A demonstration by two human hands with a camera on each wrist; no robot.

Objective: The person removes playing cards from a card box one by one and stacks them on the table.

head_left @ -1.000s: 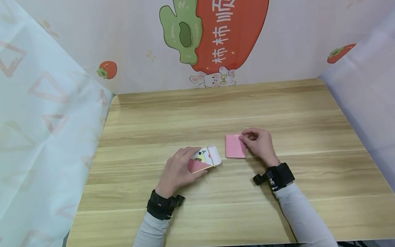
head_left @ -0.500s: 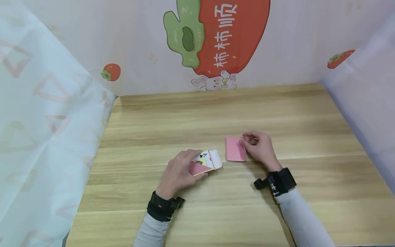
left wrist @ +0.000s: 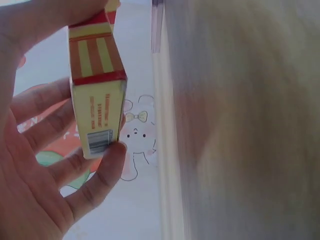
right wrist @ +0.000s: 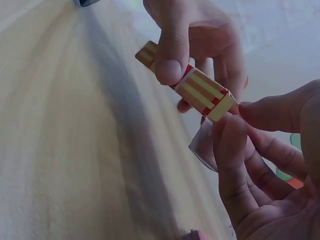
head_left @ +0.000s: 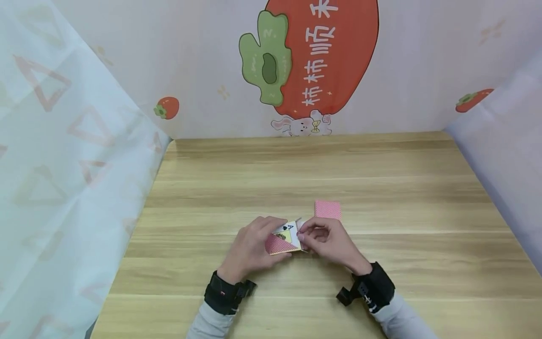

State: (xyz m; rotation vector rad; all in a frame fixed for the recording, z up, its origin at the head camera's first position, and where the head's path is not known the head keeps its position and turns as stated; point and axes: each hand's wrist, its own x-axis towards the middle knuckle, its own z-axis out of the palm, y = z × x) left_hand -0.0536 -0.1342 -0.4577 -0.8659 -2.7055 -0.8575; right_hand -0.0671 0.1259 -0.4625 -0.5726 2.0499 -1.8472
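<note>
In the head view my left hand [head_left: 254, 245] grips a playing card box [head_left: 279, 242], whose window shows an ace of spades. The left wrist view shows the same card box [left wrist: 97, 110] tilted up, its barcode end between thumb and fingers. At the box's open end, my right hand [head_left: 330, 238] has its fingertips curled against the edge; the right wrist view shows finger and thumb tips pinching there, beside the loose flap [right wrist: 204, 145]. Whether they also hold a card inside is hidden. Behind the right hand, a pink-backed stack of playing cards [head_left: 328, 210] lies on the table, partly covered.
A light wooden table [head_left: 203, 188] spreads under both hands. Its back edge meets a printed cloth [head_left: 211, 47], and cloth also hangs at the left and right sides. Black straps with small cameras sit on both wrists.
My right hand has left the pink card stack and moved left and nearer to the box's open end. My left hand still grips the box. The head view has tilted up slightly.
</note>
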